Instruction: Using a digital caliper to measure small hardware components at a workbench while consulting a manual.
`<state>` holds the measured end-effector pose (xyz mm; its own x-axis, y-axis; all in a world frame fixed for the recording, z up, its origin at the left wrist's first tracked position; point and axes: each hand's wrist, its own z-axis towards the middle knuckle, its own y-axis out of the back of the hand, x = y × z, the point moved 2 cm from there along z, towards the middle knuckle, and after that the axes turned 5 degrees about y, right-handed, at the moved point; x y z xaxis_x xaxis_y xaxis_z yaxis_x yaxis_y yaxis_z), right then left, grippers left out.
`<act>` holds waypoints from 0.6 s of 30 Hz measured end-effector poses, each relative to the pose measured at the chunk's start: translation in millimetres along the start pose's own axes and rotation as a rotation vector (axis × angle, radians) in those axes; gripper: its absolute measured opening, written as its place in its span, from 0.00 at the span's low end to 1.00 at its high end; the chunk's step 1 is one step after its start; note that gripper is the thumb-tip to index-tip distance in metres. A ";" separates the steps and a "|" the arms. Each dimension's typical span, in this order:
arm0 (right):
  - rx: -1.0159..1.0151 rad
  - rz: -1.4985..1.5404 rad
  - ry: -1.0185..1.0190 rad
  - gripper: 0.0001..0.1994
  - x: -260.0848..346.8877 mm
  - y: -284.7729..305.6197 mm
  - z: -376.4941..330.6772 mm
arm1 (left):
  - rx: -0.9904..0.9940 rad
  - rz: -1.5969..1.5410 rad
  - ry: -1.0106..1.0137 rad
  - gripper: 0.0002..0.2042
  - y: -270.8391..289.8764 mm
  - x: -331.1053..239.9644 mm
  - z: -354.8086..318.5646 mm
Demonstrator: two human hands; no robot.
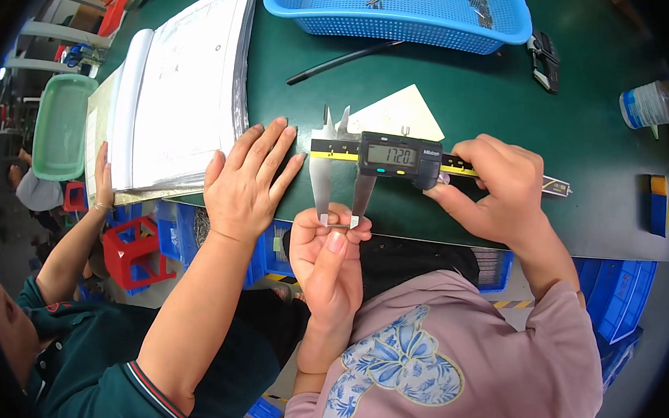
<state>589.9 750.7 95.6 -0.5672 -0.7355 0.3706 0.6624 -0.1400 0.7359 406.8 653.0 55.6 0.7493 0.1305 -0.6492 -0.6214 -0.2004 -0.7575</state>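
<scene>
My right hand (500, 190) is closed around the beam of a digital caliper (395, 157), its thumb at the lower edge near the slider. The display is lit and the jaws point toward me. Between the jaw tips sits a small metal pin (339, 225), pinched by the thumb and fingers of my left hand (326, 266). Much of the pin is hidden by the fingers and jaws. Just beyond the caliper a cream paper sheet (403, 115) lies on the green table (494, 96), partly under the tool.
At my left a co-worker rests a hand (248, 181) flat beside a thick document binder (189, 85). Farther back are a black pen (336, 63), a blue basket (399, 33) holding small metal pins, and a micrometer-like gauge (543, 62). A plastic cup (647, 105) stands at the right.
</scene>
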 end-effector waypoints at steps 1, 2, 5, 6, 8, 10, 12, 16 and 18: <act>0.009 -0.001 -0.007 0.17 0.3 -0.2 0.2 | -0.012 -0.002 0.009 0.11 0.6 0.3 -0.2; 0.009 -0.001 -0.010 0.17 0.6 -0.4 0.5 | -0.016 -0.007 0.015 0.11 0.9 0.4 -0.5; 0.044 -0.025 -0.038 0.18 0.9 1.0 0.0 | -0.025 -0.019 0.027 0.11 2.1 1.2 -1.1; 0.067 -0.033 -0.058 0.19 1.1 1.5 -0.7 | -0.034 -0.025 0.029 0.11 2.7 1.5 -1.4; 0.065 -0.034 -0.049 0.18 1.7 3.2 -1.7 | -0.029 -0.015 0.024 0.12 3.1 3.3 -1.9; 0.070 -0.033 -0.046 0.17 1.5 3.0 -0.4 | -0.044 0.001 0.006 0.12 4.3 4.3 -1.8; 0.071 -0.021 -0.046 0.17 3.0 3.7 1.7 | -0.043 -0.018 0.022 0.11 4.9 4.5 -1.7; 0.063 0.012 -0.066 0.16 3.7 1.6 6.3 | -0.044 -0.015 0.058 0.10 6.6 6.1 0.7; 0.072 0.025 -0.100 0.16 3.0 1.0 5.5 | -0.082 0.101 0.079 0.09 9.1 7.8 2.3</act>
<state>586.2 752.0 100.5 -0.5992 -0.6680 0.4413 0.6423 -0.0720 0.7630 406.4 654.4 43.5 0.7019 0.0291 -0.7117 -0.6759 -0.2880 -0.6784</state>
